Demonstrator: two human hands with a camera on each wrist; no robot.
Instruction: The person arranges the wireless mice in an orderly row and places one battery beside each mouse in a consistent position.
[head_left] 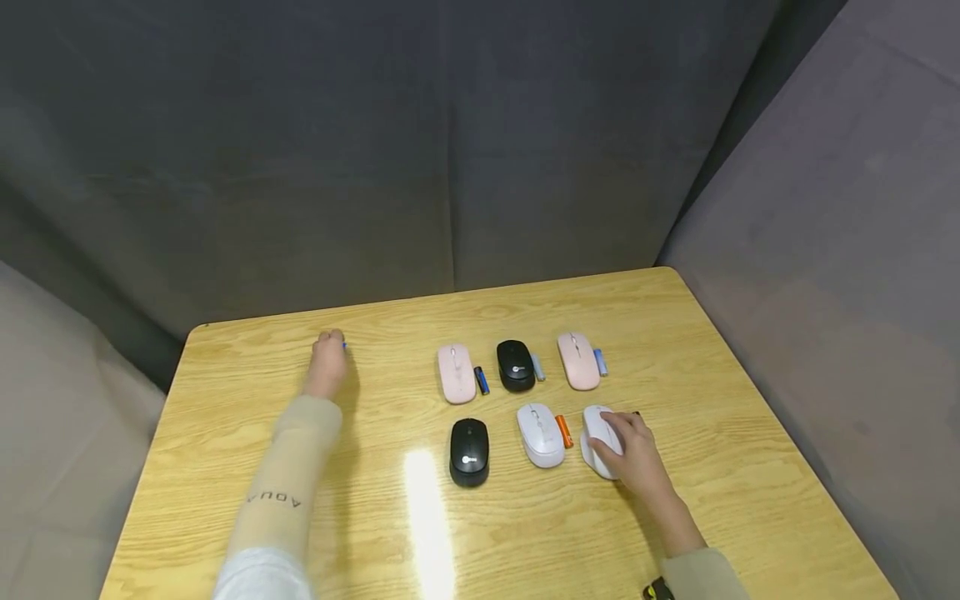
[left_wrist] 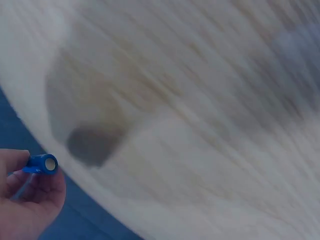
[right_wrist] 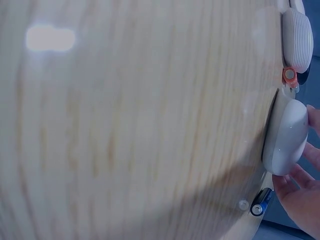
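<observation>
At the far left of the table, my left hand (head_left: 327, 367) pinches a blue battery (left_wrist: 42, 164) between thumb and fingers; its pale flat end shows in the left wrist view. On the right side, my right hand (head_left: 637, 454) grips a white computer mouse (head_left: 595, 427) by its sides, thumb on the left and fingers on the right. A dark blue battery (right_wrist: 261, 202) lies beside this mouse, close to the fingers in the right wrist view. Just left of it sit an orange battery (head_left: 564, 432) and a second white mouse (head_left: 540, 433).
Behind are a pink mouse (head_left: 456, 375), a black mouse (head_left: 515, 367) and another pink mouse (head_left: 578, 362), each with a battery at its right. Another black mouse (head_left: 469, 454) stands front centre. Grey cloth (head_left: 300, 167) hangs behind the wooden table (head_left: 225, 450).
</observation>
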